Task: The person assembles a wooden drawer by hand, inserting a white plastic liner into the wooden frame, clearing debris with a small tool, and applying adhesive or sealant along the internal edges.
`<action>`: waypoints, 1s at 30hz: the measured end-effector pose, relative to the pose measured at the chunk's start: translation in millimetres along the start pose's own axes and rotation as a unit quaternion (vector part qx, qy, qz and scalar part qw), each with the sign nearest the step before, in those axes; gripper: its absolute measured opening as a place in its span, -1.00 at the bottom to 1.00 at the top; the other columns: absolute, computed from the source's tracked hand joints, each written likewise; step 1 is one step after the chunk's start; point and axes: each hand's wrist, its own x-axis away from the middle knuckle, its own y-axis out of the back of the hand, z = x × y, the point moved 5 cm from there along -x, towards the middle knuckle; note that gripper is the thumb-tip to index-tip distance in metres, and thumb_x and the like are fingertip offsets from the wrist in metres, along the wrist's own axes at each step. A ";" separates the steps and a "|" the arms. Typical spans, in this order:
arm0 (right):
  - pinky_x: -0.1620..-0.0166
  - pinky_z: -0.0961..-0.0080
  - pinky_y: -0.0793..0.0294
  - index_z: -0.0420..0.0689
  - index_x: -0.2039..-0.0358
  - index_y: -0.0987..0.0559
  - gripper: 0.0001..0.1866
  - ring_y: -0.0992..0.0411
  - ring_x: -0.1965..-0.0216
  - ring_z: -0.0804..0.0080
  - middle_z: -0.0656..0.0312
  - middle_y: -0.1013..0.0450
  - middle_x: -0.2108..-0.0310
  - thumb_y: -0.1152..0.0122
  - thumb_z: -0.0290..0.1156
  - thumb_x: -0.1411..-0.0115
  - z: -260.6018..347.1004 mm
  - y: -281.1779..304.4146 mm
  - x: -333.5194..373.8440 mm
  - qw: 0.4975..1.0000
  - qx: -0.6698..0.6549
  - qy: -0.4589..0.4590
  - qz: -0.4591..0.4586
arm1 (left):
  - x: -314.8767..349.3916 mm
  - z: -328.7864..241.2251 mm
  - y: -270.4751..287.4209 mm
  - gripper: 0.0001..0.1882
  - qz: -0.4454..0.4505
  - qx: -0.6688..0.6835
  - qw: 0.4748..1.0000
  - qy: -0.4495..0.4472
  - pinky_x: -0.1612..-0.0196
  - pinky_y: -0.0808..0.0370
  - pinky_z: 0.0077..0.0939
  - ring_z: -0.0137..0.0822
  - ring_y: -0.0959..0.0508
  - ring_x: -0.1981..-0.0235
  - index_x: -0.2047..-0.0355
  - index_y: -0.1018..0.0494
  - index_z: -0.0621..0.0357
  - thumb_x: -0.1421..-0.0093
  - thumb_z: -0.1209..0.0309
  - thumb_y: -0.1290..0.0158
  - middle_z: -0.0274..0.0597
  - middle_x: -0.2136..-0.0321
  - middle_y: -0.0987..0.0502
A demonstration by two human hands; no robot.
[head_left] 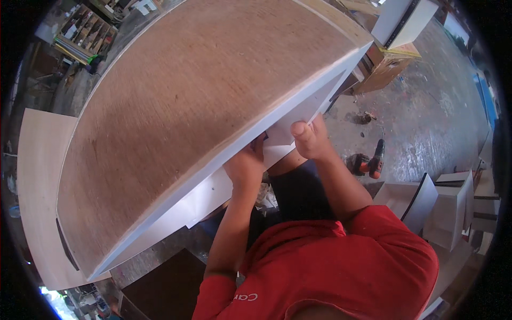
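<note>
A large curved piece of furniture with a brown plywood top (pixel 176 80) and a white front edge fills the space before me. My left hand (pixel 245 164) reaches in under that edge, its fingers closed and mostly hidden. A small dark blue thing (pixel 260 140) shows at those fingers; its kind is not clear. To the right, my right hand (pixel 311 138) grips the edge of a white panel (pixel 295 120) below the top, thumb up on the near side and the other fingers hidden behind it.
A cordless drill (pixel 376 160) lies on the concrete floor (pixel 426 117) at right. White cabinet parts (pixel 448 205) stand at lower right. A wooden box (pixel 381 69) carries a white unit at upper right. A pale curved board (pixel 40 192) is at left, a dark brown panel (pixel 165 285) at lower left.
</note>
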 end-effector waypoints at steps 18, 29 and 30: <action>-0.25 0.31 -0.22 -0.33 -0.34 -0.20 0.03 -0.27 -0.20 0.27 0.06 -0.32 -0.18 -0.27 0.25 -0.16 -3.1 -3.3 -1.1 1.000 0.004 -0.016 0.007 | -7.9 -0.1 4.9 -0.84 0.053 -0.026 0.996 0.072 0.30 -0.54 -0.27 -0.14 -0.65 0.37 0.40 -0.67 -0.04 -0.14 0.19 -0.26 -0.22 0.42 -0.66; -0.25 0.31 -0.22 -0.34 -0.33 -0.20 0.02 -0.27 -0.19 0.28 0.04 -0.32 -0.16 -0.25 0.26 -0.17 0.6 -3.7 2.2 1.000 0.012 0.003 0.005 | -2.3 15.4 4.7 -0.76 0.062 -0.041 0.994 0.082 0.26 -0.55 -0.25 -0.16 -0.68 0.34 0.36 -0.70 -0.10 -0.15 0.08 -0.23 -0.24 0.37 -0.69; -0.25 0.31 -0.23 -0.34 -0.33 -0.20 0.02 -0.27 -0.19 0.27 0.03 -0.33 -0.16 -0.25 0.26 -0.17 -3.6 -3.7 3.7 1.000 0.008 -0.006 0.007 | -3.9 13.7 0.6 -0.77 0.054 -0.046 0.995 0.074 0.26 -0.55 -0.26 -0.16 -0.68 0.34 0.37 -0.70 -0.10 -0.15 0.08 -0.23 -0.24 0.37 -0.69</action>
